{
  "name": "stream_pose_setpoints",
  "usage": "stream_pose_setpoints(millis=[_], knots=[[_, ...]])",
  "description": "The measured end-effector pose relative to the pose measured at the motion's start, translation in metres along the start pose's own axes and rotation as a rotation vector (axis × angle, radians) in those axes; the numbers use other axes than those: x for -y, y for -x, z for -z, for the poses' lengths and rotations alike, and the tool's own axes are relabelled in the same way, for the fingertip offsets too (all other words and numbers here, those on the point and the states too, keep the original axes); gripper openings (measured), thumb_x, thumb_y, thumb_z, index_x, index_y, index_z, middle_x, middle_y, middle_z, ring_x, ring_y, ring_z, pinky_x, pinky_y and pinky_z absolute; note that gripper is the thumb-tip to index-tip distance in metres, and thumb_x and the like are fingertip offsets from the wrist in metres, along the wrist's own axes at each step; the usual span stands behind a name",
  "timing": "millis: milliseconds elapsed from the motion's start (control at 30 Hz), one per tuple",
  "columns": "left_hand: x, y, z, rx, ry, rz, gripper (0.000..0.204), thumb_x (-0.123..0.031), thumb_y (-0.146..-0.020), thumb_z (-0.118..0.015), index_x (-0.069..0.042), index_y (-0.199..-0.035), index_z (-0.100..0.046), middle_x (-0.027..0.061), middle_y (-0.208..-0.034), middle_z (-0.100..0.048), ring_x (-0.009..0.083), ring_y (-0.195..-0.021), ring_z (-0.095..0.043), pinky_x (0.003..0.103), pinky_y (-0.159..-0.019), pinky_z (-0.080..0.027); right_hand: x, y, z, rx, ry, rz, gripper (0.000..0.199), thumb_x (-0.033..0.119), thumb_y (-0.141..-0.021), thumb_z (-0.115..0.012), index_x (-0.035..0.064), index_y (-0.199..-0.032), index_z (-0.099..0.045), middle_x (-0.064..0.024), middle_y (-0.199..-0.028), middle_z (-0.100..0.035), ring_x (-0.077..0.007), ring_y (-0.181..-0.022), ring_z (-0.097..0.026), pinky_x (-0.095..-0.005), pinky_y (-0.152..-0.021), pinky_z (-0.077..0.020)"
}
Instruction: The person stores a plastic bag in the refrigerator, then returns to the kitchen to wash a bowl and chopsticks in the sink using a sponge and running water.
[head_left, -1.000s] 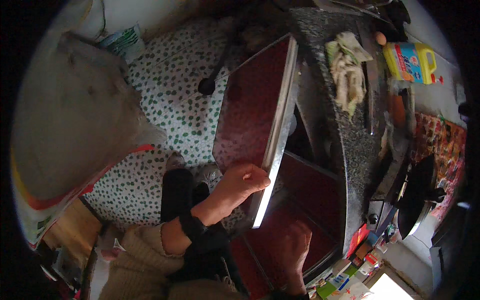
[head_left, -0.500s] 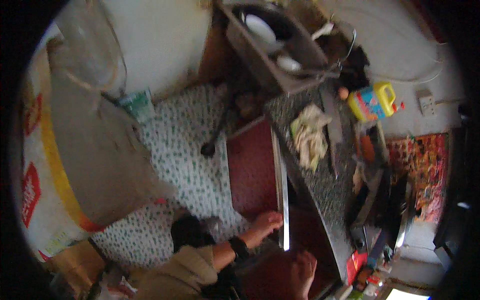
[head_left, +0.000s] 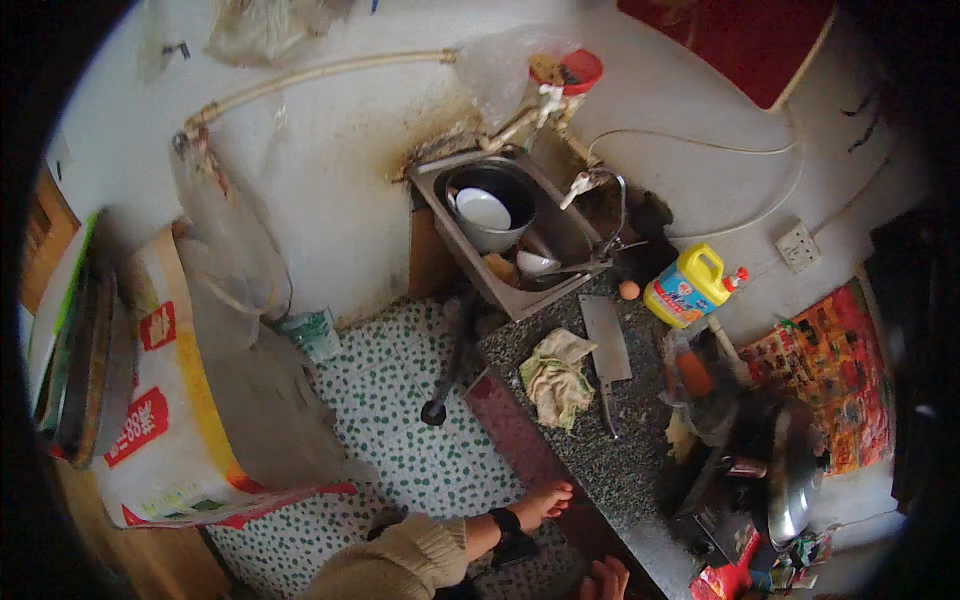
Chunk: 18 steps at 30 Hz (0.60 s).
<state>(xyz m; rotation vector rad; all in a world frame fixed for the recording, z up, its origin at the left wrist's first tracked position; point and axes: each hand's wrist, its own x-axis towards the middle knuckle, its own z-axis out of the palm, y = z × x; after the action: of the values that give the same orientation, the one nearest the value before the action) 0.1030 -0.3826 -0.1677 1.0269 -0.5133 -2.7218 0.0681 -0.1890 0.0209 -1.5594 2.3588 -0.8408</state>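
My left hand (head_left: 543, 503), with a dark band at the wrist and a beige sleeve, is at the dark red cabinet door (head_left: 515, 425) under the counter. Its fingers are curled in, with nothing visible in them; whether they press on the door I cannot tell. At the lower edge my right hand (head_left: 606, 580) is partly cut off, its fingers loosely apart and holding nothing visible. It is close to the cabinet front, below the speckled stone counter (head_left: 625, 480). The door now lies nearly flush under the counter edge.
On the counter lie a crumpled cloth (head_left: 558, 380), a cleaver (head_left: 606, 345), an egg (head_left: 628, 290) and a yellow jug (head_left: 690, 288). A metal sink (head_left: 545, 300) holds a pot (head_left: 492, 235) and bowls. A large sack (head_left: 190, 400) stands left on the dotted floor (head_left: 400, 390).
The cabinet door, swung out under my left hand before, has moved in against the counter front. My view has tilted up toward the sink and wall. My right hand shows less.
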Motion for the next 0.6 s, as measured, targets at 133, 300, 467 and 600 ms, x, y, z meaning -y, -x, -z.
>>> stream_pose_setpoints(millis=[133,300,467,600], knots=[[-0.033,0.007,0.044,0.014,0.032,-0.174,0.012,-0.015,-0.086,-0.063,-0.009,-0.091,-0.054,0.0022,-0.075,-0.052,0.0111,-0.058,-0.045,0.031,-0.054,-0.038,-0.024,-0.027,-0.007,-0.035,-0.02,0.123,0.038,0.013,-0.09,-0.059,0.0035,-0.126,-0.05,-0.0159,-0.139,-0.038,-0.034,-0.118,-0.047,-0.0436,-0.1,-0.0406],[-0.161,0.078,0.019,-0.161,0.044,-0.403,0.023,-0.017,-0.088,-0.059,-0.012,-0.069,-0.048,0.0006,-0.062,-0.046,0.0119,-0.053,-0.043,0.03,-0.049,-0.035,0.05,-0.102,0.004,0.008,-0.181,0.003,0.027,-0.005,-0.082,-0.057,-0.0012,-0.108,-0.058,-0.0202,-0.122,-0.049,-0.0366,-0.108,-0.053,-0.0389,-0.086,-0.0478],[-0.284,0.098,0.008,-0.123,0.135,-0.535,0.019,-0.015,-0.089,-0.057,-0.014,-0.072,-0.049,-0.0018,-0.065,-0.045,0.0103,-0.054,-0.044,0.028,-0.05,-0.037,0.081,-0.175,0.004,-0.027,-0.337,0.037,0.027,-0.005,-0.084,-0.056,0.001,-0.11,-0.059,-0.019,-0.123,-0.049,-0.0358,-0.108,-0.053,-0.0369,-0.078,-0.0504],[-0.377,0.086,0.024,-0.049,0.16,-0.482,0.007,-0.015,-0.09,-0.061,-0.013,-0.085,-0.057,-0.0023,-0.073,-0.051,0.0106,-0.064,-0.049,0.029,-0.06,-0.041,0.088,-0.227,-0.009,-0.056,-0.321,0.001,0.029,-0.005,-0.084,-0.057,0.0037,-0.111,-0.059,-0.0173,-0.122,-0.05,-0.0322,-0.106,-0.055,-0.0348,-0.071,-0.0516]])
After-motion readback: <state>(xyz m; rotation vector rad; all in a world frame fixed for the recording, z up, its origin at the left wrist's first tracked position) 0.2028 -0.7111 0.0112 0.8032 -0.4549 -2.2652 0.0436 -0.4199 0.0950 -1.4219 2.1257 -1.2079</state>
